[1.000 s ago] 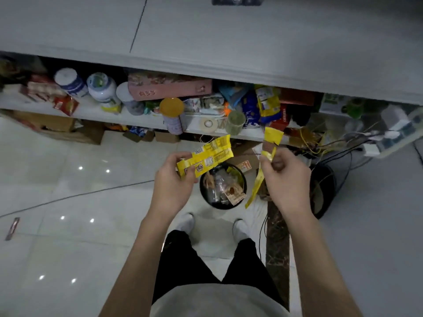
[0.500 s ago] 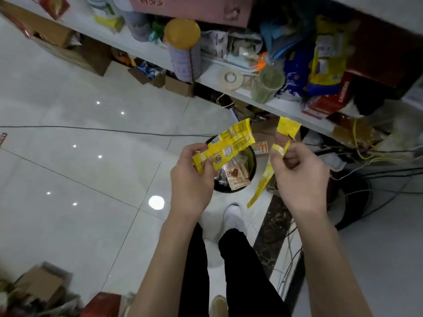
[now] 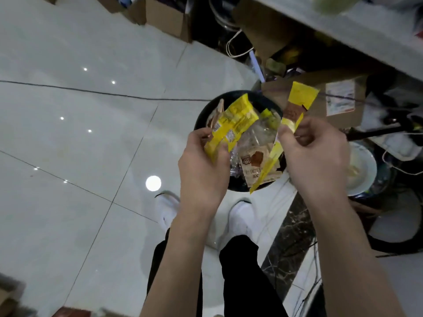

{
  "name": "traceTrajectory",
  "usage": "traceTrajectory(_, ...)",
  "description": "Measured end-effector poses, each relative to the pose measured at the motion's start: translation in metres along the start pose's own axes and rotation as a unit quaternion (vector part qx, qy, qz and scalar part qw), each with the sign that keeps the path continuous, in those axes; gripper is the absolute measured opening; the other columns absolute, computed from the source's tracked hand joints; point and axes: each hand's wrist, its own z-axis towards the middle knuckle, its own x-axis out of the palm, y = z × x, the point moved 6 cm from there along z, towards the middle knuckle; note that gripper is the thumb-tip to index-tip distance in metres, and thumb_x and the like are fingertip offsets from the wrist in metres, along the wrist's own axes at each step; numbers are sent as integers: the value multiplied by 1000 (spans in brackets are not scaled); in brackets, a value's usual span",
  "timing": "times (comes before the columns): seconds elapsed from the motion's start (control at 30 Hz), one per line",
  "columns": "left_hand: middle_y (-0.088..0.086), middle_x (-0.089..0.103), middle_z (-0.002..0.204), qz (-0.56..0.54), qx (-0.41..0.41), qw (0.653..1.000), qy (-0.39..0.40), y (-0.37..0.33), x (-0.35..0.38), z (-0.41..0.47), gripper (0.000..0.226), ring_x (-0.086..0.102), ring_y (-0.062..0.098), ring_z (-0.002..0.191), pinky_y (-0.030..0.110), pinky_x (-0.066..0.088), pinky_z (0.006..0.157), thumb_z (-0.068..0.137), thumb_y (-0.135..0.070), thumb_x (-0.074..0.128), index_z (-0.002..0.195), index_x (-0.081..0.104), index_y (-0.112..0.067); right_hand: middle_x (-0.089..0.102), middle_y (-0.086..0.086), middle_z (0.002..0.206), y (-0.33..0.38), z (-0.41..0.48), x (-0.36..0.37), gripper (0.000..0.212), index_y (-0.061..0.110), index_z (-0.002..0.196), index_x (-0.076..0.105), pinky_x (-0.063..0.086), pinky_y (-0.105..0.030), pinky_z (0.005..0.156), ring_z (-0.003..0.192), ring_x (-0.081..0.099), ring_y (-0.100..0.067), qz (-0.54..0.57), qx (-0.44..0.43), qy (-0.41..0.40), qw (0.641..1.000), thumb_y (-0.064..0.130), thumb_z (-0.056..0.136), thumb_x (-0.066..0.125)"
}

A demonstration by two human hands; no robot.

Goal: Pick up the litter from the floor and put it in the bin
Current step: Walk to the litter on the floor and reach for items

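A round black bin (image 3: 207, 110) stands on the floor just ahead of my feet, holding clear plastic and brown wrappers. My left hand (image 3: 201, 165) grips a yellow snack wrapper (image 3: 229, 126) directly above the bin's left side. My right hand (image 3: 318, 154) pinches a long yellow and brown wrapper strip (image 3: 295, 104) over the bin's right side; its lower end hangs down past the bin's front rim. Both hands are close together, with the open bin between and below them.
Cardboard boxes (image 3: 164, 17) sit under a white shelf (image 3: 357, 35) beyond the bin. A brown box with a label (image 3: 338, 99) stands right of the bin. Cables, a white bowl (image 3: 359, 170) and dark gear crowd the right. Glossy white tiles (image 3: 68, 133) spread to the left.
The view has tilted down and closed in on the bin. Both hands, still holding their wrappers, have come lower and now hang right over the bin's opening.
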Motion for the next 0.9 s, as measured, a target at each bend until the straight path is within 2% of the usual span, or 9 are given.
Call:
traceTrajectory(0.07, -16, 62, 102, 42, 2, 999, 19, 18, 10, 9, 33, 58, -4, 89, 7, 42, 71, 92, -31, 64, 123, 56, -23, 49, 12, 59, -17, 8, 18, 33, 23, 66, 48, 32, -29, 63, 57, 47, -5, -14, 3, -1, 1000, 34, 92, 66)
traceTrajectory(0.2, -3, 56, 126, 127, 31, 991, 24, 38, 10, 15, 38, 52, 14, 110, 30, 42, 93, 93, -39, 60, 127, 57, -23, 55, 16, 64, -40, 16, 46, 22, 21, 79, 61, 40, -27, 66, 60, 53, -2, -24, 4, 2, 1000, 39, 91, 67)
traceTrajectory(0.23, -2, 56, 128, 144, 41, 988, 24, 40, 8, 15, 38, 53, 17, 114, 34, 43, 97, 93, -40, 60, 127, 57, -22, 59, 19, 69, -43, 16, 50, 18, 21, 91, 67, 45, -21, 69, 63, 57, 4, -17, 7, 5, 1000, 39, 90, 68)
traceTrajectory(0.3, 0, 56, 130, 168, 56, 984, 24, 41, 0, 16, 39, 53, 21, 117, 40, 43, 99, 93, -40, 60, 127, 57, -21, 64, 20, 82, -45, 14, 53, 26, 21, 110, 69, 42, -2, 70, 68, 58, 13, -18, 7, 14, 1000, 37, 91, 69)
traceTrajectory(0.37, 1, 56, 130, 175, 58, 983, 24, 37, -9, 14, 38, 52, 21, 118, 37, 42, 99, 94, -39, 60, 128, 57, -21, 68, 13, 94, -42, 9, 48, 31, 21, 118, 68, 40, 2, 68, 71, 58, 13, -26, 6, 19, 999, 35, 90, 71)
traceTrajectory(0.47, 1, 56, 129, 173, 63, 983, 21, 18, -27, 6, 37, 53, 21, 117, 34, 42, 96, 95, -37, 59, 128, 57, -21, 68, 11, 99, -27, -3, 28, 29, 23, 117, 67, 48, -6, 74, 74, 59, 13, -18, 25, 26, 999, 31, 90, 71)
traceTrajectory(0.57, 0, 55, 129, 173, 80, 981, 21, -20, -50, -12, 35, 54, 21, 115, 39, 44, 97, 96, -37, 57, 128, 57, -22, 68, 11, 100, 3, -16, -4, 25, 24, 114, 68, 46, -3, 74, 79, 59, 14, -6, 19, 29, 999, 29, 90, 72)
traceTrajectory(0.73, -4, 52, 131, 163, 111, 980, 6, -115, -103, -61, 37, 52, 18, 119, 40, 43, 102, 95, -37, 56, 129, 56, -23, 69, 14, 99, 87, -34, -75, 20, 29, 109, 67, 54, -35, 87, 87, 64, -4, 13, -24, 30, 999, 33, 90, 70)
traceTrajectory(0.9, 2, 53, 130, 168, 150, 974, -20, -224, -171, -130, 37, 56, 22, 115, 44, 46, 98, 97, -35, 56, 130, 55, -18, 70, 11, 98, 205, -61, -172, 24, 26, 114, 66, 54, -40, 90, 88, 67, -10, 27, -100, 53, 993, 34, 91, 65)
